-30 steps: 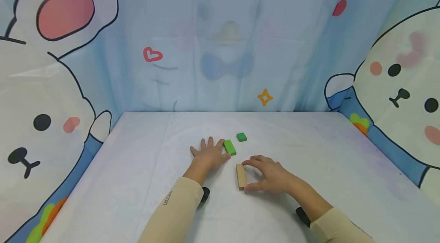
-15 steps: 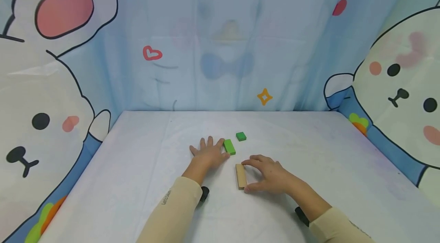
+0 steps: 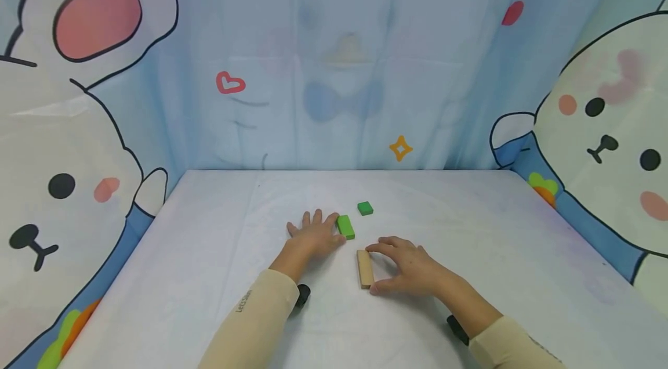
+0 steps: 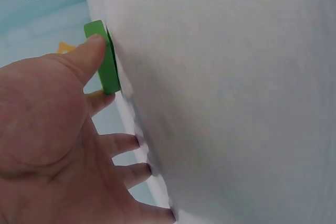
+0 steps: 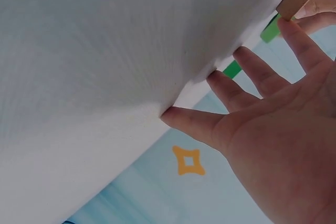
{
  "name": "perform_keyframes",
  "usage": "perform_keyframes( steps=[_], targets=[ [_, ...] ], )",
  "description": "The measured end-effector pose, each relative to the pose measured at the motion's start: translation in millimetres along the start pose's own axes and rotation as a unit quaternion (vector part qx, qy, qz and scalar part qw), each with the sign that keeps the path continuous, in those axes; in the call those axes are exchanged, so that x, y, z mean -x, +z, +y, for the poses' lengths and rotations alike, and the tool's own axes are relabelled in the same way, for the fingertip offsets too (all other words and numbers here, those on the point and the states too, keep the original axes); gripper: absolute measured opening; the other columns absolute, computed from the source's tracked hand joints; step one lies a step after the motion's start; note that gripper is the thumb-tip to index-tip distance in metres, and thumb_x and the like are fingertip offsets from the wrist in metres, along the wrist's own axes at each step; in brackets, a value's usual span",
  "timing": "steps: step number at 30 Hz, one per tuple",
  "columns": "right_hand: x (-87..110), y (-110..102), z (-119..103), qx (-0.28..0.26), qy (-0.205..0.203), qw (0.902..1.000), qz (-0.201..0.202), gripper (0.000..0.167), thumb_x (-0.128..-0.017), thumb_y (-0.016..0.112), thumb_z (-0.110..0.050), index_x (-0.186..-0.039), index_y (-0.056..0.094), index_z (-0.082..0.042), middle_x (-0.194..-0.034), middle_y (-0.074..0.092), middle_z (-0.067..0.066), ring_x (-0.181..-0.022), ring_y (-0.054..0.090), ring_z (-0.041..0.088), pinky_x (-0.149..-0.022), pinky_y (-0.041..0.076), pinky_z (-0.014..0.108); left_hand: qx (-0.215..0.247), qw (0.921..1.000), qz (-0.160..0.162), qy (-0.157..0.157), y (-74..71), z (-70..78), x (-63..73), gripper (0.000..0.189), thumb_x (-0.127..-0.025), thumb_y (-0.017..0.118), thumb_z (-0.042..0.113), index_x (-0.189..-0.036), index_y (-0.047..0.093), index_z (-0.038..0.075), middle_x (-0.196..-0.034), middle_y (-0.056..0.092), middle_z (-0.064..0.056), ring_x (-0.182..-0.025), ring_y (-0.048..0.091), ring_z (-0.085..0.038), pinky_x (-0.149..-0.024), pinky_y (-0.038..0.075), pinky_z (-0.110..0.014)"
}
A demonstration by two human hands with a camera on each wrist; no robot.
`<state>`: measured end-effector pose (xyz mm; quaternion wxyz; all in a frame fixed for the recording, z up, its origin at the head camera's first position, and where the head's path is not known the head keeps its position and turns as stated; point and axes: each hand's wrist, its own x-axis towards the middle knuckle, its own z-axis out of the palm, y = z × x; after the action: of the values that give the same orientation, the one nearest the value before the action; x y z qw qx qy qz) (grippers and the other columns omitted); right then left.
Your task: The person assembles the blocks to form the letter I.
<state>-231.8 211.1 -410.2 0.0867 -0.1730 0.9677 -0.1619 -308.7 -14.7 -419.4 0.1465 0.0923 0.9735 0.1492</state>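
In the head view, my left hand [image 3: 312,238] lies with spread fingers beside a light green rectangular block [image 3: 345,227]. Its thumb and index finger pinch that block at its two ends; the left wrist view shows the thumb on the green block [image 4: 107,59] and the other fingertips down on the cloth. My right hand [image 3: 409,267] holds a plain wooden block [image 3: 365,269] between thumb and index finger, one at each end. Its remaining fingertips rest on the cloth in the right wrist view. A smaller dark green block [image 3: 365,208] lies behind, touched by neither hand.
A white cloth [image 3: 235,241] covers the table under both hands. Behind the table hangs a light blue curtain [image 3: 344,143] with cartoon animals printed at left and right. A dark wrist device [image 3: 457,329] sits under the right forearm.
The left hand and the light green block have shifted slightly nearer and to the left. The right hand and the wooden block stay in place.
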Motion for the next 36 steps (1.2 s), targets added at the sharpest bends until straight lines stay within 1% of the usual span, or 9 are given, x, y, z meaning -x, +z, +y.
perform_keyframes(
  steps=[2, 4, 7, 9, 13, 17, 23, 28, 36],
  targets=[
    [-0.5, 0, 0, 0.0, -0.005, 1.0, 0.001, 0.08, -0.076, 0.085, -0.061, -0.144, 0.058, -0.031, -0.157, 0.047, 0.015, -0.145, 0.042, 0.045, -0.109, 0.025, 0.081, 0.002, 1.0, 0.003, 0.004, -1.0, -1.8, 2.0, 0.069, -0.104, 0.051, 0.057, -0.164, 0.029, 0.032, -0.173, 0.018, -0.013, -0.16, 0.01, -0.042, -0.118, 0.009, -0.077],
    [-0.5, 0, 0, 0.001, -0.008, 1.0, 0.0, 0.08, -0.076, 0.085, -0.061, -0.145, 0.057, -0.03, -0.157, 0.046, 0.015, -0.145, 0.042, 0.045, -0.109, 0.025, 0.082, 0.007, 0.9999, -0.002, 0.008, -2.7, -3.1, 5.7, 0.069, -0.104, 0.052, 0.056, -0.164, 0.029, 0.033, -0.173, 0.018, -0.012, -0.16, 0.01, -0.042, -0.119, 0.009, -0.077],
    [-0.2, 0, 0, 0.009, -0.01, 0.9999, -0.001, 0.082, -0.077, 0.084, -0.063, -0.147, 0.056, -0.03, -0.157, 0.046, 0.016, -0.145, 0.042, 0.045, -0.109, 0.025, 0.081, 0.012, 0.9998, -0.001, 0.016, -1.3, -5.8, 8.9, 0.068, -0.104, 0.052, 0.056, -0.163, 0.029, 0.033, -0.173, 0.019, -0.012, -0.16, 0.011, -0.042, -0.119, 0.009, -0.076],
    [0.5, -1, 0, 0.01, -0.013, 0.9999, 0.001, 0.085, -0.077, 0.083, -0.064, -0.149, 0.054, -0.028, -0.157, 0.046, 0.016, -0.145, 0.042, 0.045, -0.109, 0.026, 0.081, 0.017, 0.9996, -0.008, 0.021, -1.1, -7.3, 11.3, 0.069, -0.104, 0.051, 0.057, -0.164, 0.027, 0.033, -0.174, 0.018, -0.012, -0.16, 0.009, -0.042, -0.119, 0.008, -0.076],
    [2.2, -1, 1, 0.008, -0.021, 0.9997, 0.011, 0.086, -0.081, 0.078, -0.066, -0.152, 0.052, -0.024, -0.157, 0.047, 0.017, -0.144, 0.043, 0.046, -0.108, 0.027, 0.081, 0.027, 0.9989, -0.013, 0.036, -5.6, -6.9, 22.7, 0.069, -0.104, 0.051, 0.057, -0.164, 0.028, 0.031, -0.173, 0.021, -0.011, -0.16, 0.012, -0.041, -0.121, 0.01, -0.073],
    [3.4, -1, 4, -0.007, -0.039, 0.9989, 0.026, 0.076, -0.088, 0.073, -0.063, -0.151, 0.054, -0.025, -0.155, 0.049, 0.017, -0.142, 0.045, 0.046, -0.108, 0.029, 0.08, 0.031, 0.9978, -0.011, 0.058, -10.0, -7.3, 34.3, 0.068, -0.104, 0.05, 0.058, -0.163, 0.03, 0.031, -0.171, 0.026, -0.011, -0.159, 0.016, -0.042, -0.121, 0.014, -0.072],
    [2.7, 2, 2, -0.047, -0.08, 0.9952, 0.032, 0.056, -0.095, 0.071, -0.052, -0.143, 0.062, -0.025, -0.148, 0.055, 0.017, -0.136, 0.052, 0.045, -0.108, 0.042, 0.068, 0.03, 0.9956, -0.018, 0.087, -10.3, -11.0, 45.8, 0.068, -0.104, 0.049, 0.059, -0.163, 0.029, 0.032, -0.17, 0.03, -0.011, -0.157, 0.02, -0.046, -0.119, 0.018, -0.073],
    [4.4, 4, -2, -0.032, -0.076, 0.9959, 0.037, 0.051, -0.096, 0.07, -0.049, -0.14, 0.065, -0.025, -0.145, 0.058, 0.016, -0.134, 0.053, 0.045, -0.107, 0.043, 0.068, 0.039, 0.993, -0.025, 0.109, -7.9, -12.2, 56.1, 0.068, -0.104, 0.05, 0.058, -0.162, 0.029, 0.031, -0.169, 0.031, -0.011, -0.155, 0.023, -0.049, -0.117, 0.021, -0.075],
    [5.7, 6, -3, -0.018, -0.07, 0.9965, 0.042, 0.05, -0.097, 0.069, -0.048, -0.142, 0.064, -0.026, -0.146, 0.057, 0.016, -0.135, 0.053, 0.044, -0.107, 0.043, 0.066, 0.029, 0.9916, -0.03, 0.122, -5.2, -11.1, 77.4, 0.068, -0.103, 0.051, 0.058, -0.162, 0.031, 0.029, -0.169, 0.032, -0.01, -0.154, 0.028, -0.049, -0.116, 0.025, -0.074]
  ],
)
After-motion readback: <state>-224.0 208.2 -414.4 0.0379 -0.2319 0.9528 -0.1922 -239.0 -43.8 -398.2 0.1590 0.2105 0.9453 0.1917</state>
